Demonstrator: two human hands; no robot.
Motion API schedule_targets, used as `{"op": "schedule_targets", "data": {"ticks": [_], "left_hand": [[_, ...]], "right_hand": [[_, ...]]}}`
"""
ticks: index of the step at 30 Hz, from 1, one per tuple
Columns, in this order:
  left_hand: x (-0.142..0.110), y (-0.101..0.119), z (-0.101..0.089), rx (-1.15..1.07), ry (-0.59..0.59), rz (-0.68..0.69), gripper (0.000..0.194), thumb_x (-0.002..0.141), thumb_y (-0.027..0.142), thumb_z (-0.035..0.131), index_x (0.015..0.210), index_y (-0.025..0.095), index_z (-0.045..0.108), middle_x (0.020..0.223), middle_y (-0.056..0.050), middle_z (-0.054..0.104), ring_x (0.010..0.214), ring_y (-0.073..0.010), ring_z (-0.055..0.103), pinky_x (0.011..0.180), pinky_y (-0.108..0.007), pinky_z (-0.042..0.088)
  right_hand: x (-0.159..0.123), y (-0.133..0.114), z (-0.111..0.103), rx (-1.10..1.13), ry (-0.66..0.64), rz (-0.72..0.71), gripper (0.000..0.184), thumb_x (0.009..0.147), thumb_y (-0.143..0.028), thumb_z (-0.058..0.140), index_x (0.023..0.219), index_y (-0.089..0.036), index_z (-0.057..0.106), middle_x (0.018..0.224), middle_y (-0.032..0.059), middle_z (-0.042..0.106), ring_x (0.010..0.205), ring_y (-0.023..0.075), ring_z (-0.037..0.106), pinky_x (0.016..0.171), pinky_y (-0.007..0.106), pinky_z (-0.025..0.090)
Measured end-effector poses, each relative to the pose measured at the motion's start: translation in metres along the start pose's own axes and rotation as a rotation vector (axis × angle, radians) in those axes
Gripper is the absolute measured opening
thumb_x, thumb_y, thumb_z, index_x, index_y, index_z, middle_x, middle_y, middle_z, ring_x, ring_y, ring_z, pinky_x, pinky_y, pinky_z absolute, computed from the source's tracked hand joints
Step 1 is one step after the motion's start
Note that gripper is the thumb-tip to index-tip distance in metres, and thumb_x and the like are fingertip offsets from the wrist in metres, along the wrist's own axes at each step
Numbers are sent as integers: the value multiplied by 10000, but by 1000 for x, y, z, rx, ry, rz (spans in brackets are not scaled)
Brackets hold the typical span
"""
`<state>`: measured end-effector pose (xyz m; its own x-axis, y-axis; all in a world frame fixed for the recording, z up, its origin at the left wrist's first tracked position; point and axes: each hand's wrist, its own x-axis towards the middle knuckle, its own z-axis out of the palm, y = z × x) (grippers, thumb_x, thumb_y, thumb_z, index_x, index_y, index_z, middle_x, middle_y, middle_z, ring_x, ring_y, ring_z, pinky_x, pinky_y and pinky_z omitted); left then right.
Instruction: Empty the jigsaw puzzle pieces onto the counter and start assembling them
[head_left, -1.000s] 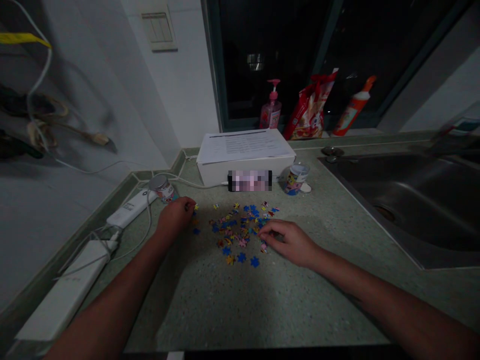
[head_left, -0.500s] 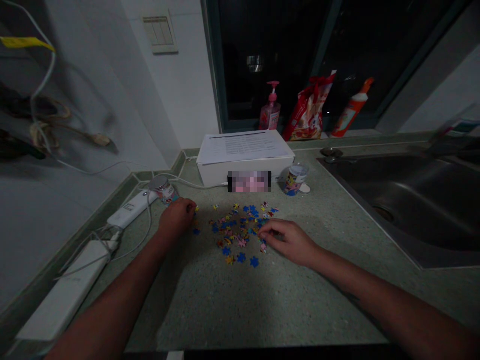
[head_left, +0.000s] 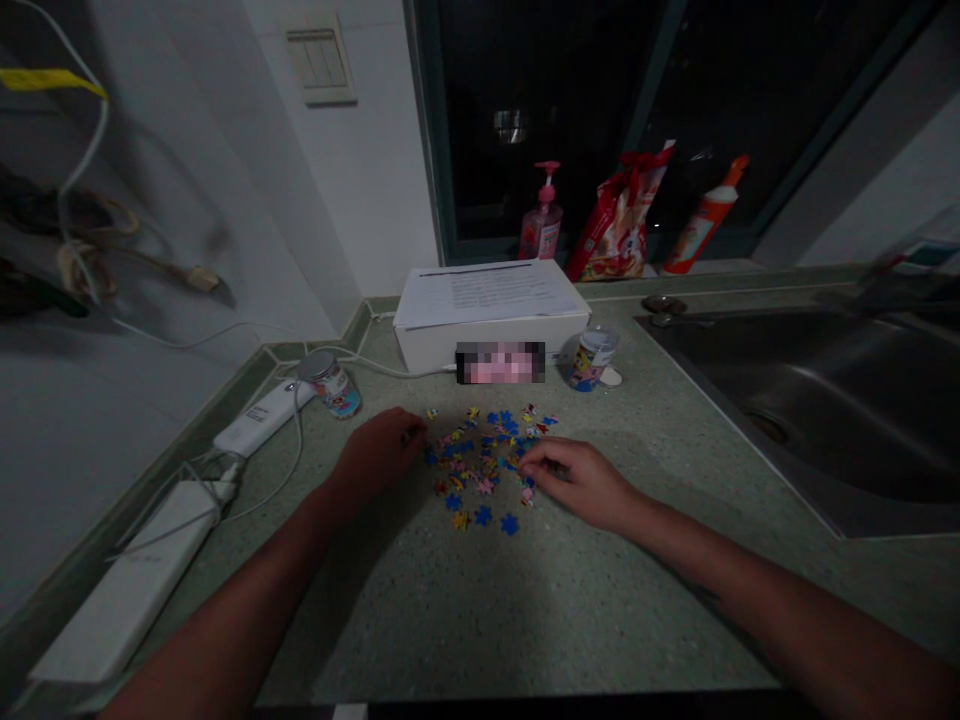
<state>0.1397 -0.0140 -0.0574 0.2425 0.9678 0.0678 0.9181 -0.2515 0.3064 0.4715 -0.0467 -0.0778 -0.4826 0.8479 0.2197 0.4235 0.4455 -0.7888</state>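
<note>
On a speckled green countertop (head_left: 450, 610), small, colorful jigsaw pieces (head_left: 484, 460) lie loosely scattered between your two hands, mostly blue, yellow and pink. Your left hand (head_left: 382, 448) is at the left edge of the scatter, its fingers curled inward; its back hides their undersides, so you cannot tell whether they grasp a piece. Your right hand (head_left: 581, 482) lies at the right edge, thumb and forefinger drawn close together over the outermost pieces. Their tips blend into the dim, crowded pieces, so whether they pinch one cannot be told. Both forearms run out of view, cut off by the frame.

Beyond your left hand, a clear jar (head_left: 341, 392) with a silvery lid leans beside a white power strip (head_left: 262, 420) and a cable. Farther back, a phone (head_left: 500, 363) stands against a white box (head_left: 420, 345); its screen is pixelated and unreadable. A printed sheet (head_left: 491, 292) lies on the box, its lines too small to read. Right of the phone is a patterned canister (head_left: 589, 365), partly covering a small, pale disc (head_left: 612, 378), perhaps a lid. Behind, a pink pump bottle (head_left: 540, 230), a red bag (head_left: 619, 225) and an orange bottle (head_left: 700, 232) stand by the dark window. At far right, the metal sink (head_left: 840, 400) is cut off.
</note>
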Motion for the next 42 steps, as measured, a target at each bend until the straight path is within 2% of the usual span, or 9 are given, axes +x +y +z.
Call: {"op": "schedule_targets", "data": {"ticks": [7, 13, 16, 24, 29, 38, 42], "left_hand": [[-9, 7, -5, -24, -100, 67, 258, 1009, 268, 546, 1098, 277, 788, 1100, -94, 781, 996, -286, 728, 892, -398, 540], [-13, 9, -9, 1, -175, 98, 346, 1005, 203, 493, 1246, 239, 738, 1219, -111, 760, 1106, -293, 723, 973, -419, 543], [-13, 10, -11, -15, -200, 90, 349, 1017, 204, 470, 1250, 215, 730, 1210, -121, 759, 1103, -294, 720, 976, -430, 545], [-12, 8, -11, 1, -218, 83, 248, 911, 224, 657, 1131, 250, 769, 1102, -84, 757, 995, -278, 720, 893, -394, 543], [-12, 12, -12, 19, -242, 83, 240, 926, 257, 649, 1132, 239, 771, 1114, -93, 748, 1016, -286, 721, 889, -397, 544], [-13, 14, -9, 0, -219, 123, 246, 943, 193, 598, 1105, 242, 777, 1117, -86, 744, 1031, -277, 711, 911, -404, 547], [-11, 25, 5, -68, -72, 127, 183, 1002, 295, 636, 1095, 224, 777, 1163, -100, 732, 1114, -276, 682, 1008, -407, 525]], "right_hand": [[0, 2, -1, -11, -19, 3, 187, 1012, -341, 611, 963, -245, 764, 885, 27, 777, 800, 181, 707, 724, 321, 523], [0, 2, 1, 1, -4, 5, 196, 1005, -350, 610, 942, -240, 760, 856, 23, 765, 772, 176, 693, 713, 321, 516], [0, 1, 1, 13, -4, 12, 207, 1007, -363, 605, 949, -238, 760, 873, 27, 769, 785, 179, 695, 722, 326, 522], [0, 0, -1, 3, -7, 5, 193, 1012, -351, 609, 950, -242, 756, 876, 28, 773, 794, 180, 700, 730, 324, 516], [0, 1, -1, -4, -5, 4, 187, 1006, -346, 607, 950, -249, 756, 875, 22, 774, 785, 178, 695, 722, 322, 516], [0, 0, -1, -1, -8, 13, 192, 1003, -361, 607, 948, -254, 756, 880, 23, 775, 791, 182, 696, 729, 331, 516], [0, 1, 0, -11, -4, 10, 198, 1005, -362, 608, 939, -249, 756, 878, 25, 777, 790, 183, 695, 734, 332, 511]]}}
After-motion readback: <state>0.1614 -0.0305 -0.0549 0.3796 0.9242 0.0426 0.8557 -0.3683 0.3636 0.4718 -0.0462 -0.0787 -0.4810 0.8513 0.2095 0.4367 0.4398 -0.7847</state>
